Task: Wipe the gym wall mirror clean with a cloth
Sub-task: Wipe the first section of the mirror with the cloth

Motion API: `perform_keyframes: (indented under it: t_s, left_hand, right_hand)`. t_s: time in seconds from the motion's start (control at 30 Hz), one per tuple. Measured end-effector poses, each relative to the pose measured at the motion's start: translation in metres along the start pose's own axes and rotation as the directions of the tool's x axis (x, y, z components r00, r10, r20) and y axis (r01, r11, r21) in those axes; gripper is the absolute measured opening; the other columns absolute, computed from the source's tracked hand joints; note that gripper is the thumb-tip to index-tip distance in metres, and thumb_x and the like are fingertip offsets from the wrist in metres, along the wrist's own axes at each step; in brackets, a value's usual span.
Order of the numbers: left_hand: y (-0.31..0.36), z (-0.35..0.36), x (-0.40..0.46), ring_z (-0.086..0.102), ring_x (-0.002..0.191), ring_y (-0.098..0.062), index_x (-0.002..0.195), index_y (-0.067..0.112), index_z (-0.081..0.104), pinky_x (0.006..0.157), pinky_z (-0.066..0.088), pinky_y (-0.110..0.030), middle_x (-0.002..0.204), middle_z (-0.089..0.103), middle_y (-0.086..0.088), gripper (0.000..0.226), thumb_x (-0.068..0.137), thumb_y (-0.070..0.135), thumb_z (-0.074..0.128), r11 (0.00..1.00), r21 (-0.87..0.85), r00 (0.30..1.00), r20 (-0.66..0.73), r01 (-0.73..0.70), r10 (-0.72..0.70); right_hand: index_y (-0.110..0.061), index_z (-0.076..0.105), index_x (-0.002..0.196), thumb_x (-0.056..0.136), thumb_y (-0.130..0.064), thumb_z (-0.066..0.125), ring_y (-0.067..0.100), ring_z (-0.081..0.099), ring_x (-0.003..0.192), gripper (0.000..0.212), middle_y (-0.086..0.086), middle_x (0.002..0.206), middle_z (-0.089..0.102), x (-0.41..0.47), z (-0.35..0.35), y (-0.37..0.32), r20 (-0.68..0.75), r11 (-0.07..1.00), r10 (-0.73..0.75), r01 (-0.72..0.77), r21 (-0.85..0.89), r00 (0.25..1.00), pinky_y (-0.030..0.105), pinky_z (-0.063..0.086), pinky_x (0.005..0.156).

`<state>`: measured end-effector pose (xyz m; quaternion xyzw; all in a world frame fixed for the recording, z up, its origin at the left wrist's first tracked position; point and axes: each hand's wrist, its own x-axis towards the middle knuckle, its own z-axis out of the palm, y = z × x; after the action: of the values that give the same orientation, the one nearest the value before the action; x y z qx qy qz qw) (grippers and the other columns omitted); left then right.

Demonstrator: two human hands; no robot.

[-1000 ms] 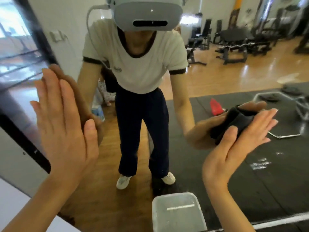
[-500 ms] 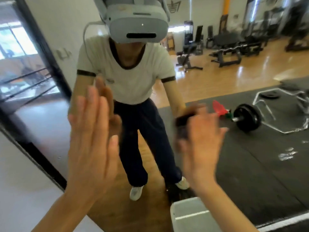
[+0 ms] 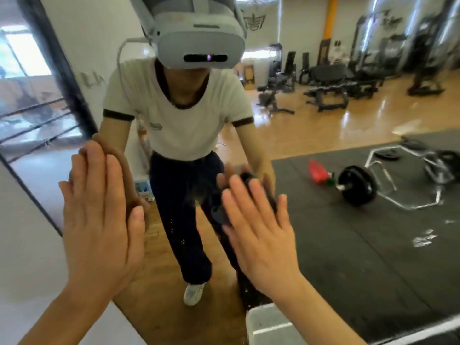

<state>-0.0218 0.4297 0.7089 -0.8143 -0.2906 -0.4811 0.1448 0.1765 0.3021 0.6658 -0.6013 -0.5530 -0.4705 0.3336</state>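
The wall mirror [image 3: 348,245] fills most of the head view and reflects the gym and the person wearing a headset. My left hand [image 3: 99,217] lies flat against the glass near its left edge, fingers straight and pointing up. My right hand [image 3: 256,232] presses a dark cloth [image 3: 219,212] against the mirror with straight, spread fingers. Only the cloth's left edge and a bit above the fingertips show; the rest is under my palm. White smudges [image 3: 423,239] mark the glass to the right of that hand.
The mirror's black frame edge [image 3: 29,192] runs diagonally on the left, with white wall beyond it. A translucent plastic bin [image 3: 268,324] sits at the bottom by the mirror. Reflected behind are a barbell [image 3: 358,189], a red object [image 3: 317,170] and weight benches.
My right hand with the cloth has swept left across the glass, from the right side toward the centre. The left hand stays flat on the mirror. The camera has shifted slightly.
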Motion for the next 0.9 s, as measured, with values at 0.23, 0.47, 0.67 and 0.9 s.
perform_keyframes:
  t_s: [0.23, 0.47, 0.67, 0.9]
  left_hand:
    - [0.018, -0.017, 0.009, 0.007, 0.148, -0.036, 0.159, 0.011, 0.005, 0.127, -0.001, -0.037, 0.158, 0.009, -0.024, 0.065, 0.102, 0.022, 0.033, 0.993, 0.018, 0.989, -0.082, -0.12, 0.121]
    - [0.017, -0.019, 0.01, -0.009, 0.156, -0.016, 0.156, 0.003, 0.014, 0.127, -0.003, -0.036, 0.158, 0.011, -0.025, 0.061, 0.101, 0.017, 0.035, 0.986, 0.08, 0.984, -0.097, -0.145, 0.153]
    - [0.017, -0.02, 0.009, -0.008, 0.156, -0.017, 0.161, 0.009, 0.001, 0.127, -0.001, -0.036, 0.168, 0.002, -0.014, 0.068, 0.103, 0.021, 0.033, 0.988, 0.046, 0.984, -0.094, -0.149, 0.153]
    - [0.016, -0.019, 0.008, -0.008, 0.156, -0.018, 0.161, 0.011, -0.003, 0.127, -0.002, -0.036, 0.168, -0.015, 0.001, 0.074, 0.1, 0.019, 0.038, 0.985, 0.037, 0.979, -0.11, -0.17, 0.174]
  right_hand:
    - [0.014, 0.022, 0.15, 0.096, -0.038, 0.027, 0.048, 0.01, 0.15, 0.075, 0.036, 0.159, 0.015, 0.059, -0.011, 0.004, -0.131, 0.572, 0.815, -0.751, 0.33, 0.564, 0.065, 0.002, 0.117]
    - [-0.011, 0.016, 0.156, 0.099, -0.027, 0.046, 0.017, -0.003, 0.154, 0.067, 0.008, 0.163, 0.013, 0.048, 0.003, -0.042, -0.004, 0.999, 0.025, -0.025, -0.032, 1.0, 0.039, -0.003, 0.122]
    - [0.0, 0.012, 0.158, 0.109, -0.039, 0.019, 0.026, 0.0, 0.155, 0.064, 0.017, 0.167, 0.01, 0.058, -0.013, 0.045, -0.278, 0.571, 0.821, -0.727, 0.38, 0.499, 0.031, -0.013, 0.123]
    - [-0.012, -0.014, 0.157, 0.11, -0.034, 0.015, 0.02, -0.014, 0.154, 0.059, 0.003, 0.165, -0.021, 0.079, 0.005, -0.078, -0.069, 0.989, 0.138, -0.134, 0.066, 0.988, 0.043, -0.011, 0.124]
